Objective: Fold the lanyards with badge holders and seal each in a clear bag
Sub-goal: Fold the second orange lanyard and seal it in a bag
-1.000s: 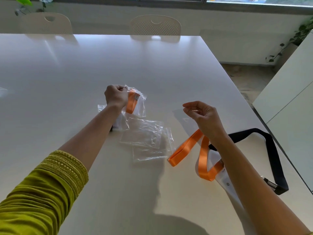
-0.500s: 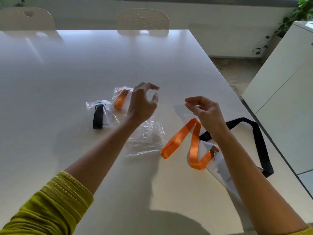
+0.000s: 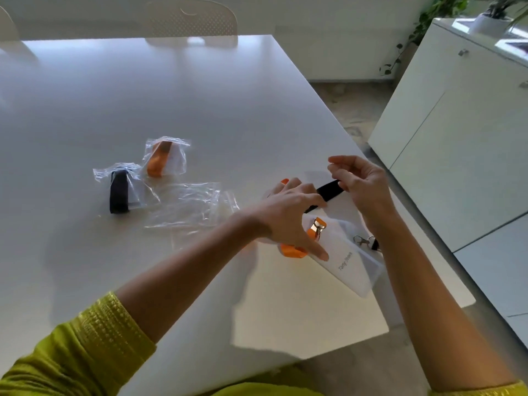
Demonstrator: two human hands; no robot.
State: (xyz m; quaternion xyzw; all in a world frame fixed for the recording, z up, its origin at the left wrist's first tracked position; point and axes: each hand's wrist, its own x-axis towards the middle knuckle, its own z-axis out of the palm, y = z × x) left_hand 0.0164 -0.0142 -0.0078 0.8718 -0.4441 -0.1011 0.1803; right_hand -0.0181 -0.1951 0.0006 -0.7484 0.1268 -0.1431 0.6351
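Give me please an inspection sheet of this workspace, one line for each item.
Surface: white table, glossy.
Job's things: bagged black lanyard; bagged orange lanyard; empty clear bags; loose orange lanyard and black lanyard on badge holders.
Clutter: nothing seen.
Grippers: left hand spread over the orange lanyard; right hand raised, fingers curled.
Cables: nothing seen.
Surroundings: chair, white cabinet, plant.
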